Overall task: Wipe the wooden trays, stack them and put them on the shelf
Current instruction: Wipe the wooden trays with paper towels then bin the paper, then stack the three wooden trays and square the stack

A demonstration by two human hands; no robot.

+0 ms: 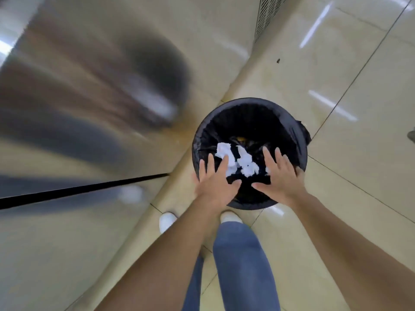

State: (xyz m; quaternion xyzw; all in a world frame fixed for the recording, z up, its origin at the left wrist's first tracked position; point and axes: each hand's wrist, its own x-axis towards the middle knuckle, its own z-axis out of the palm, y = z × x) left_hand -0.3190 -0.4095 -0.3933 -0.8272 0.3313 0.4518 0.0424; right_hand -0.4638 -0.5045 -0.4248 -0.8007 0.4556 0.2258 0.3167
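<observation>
both hands spread empty over bin — crumpled white paper inside

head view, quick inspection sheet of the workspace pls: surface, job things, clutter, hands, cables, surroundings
surface: glossy beige tiled floor, small dark speck on it
job's things: nothing seen; no wooden trays or shelf in view
clutter: round bin with black liner, crumpled white paper inside
grippers: left hand and right hand open, fingers spread over the bin, holding nothing
cables: nothing seen
surroundings: blurred steel cabinet front on the left, vent grille at top, white shoes and blue trousers below
</observation>
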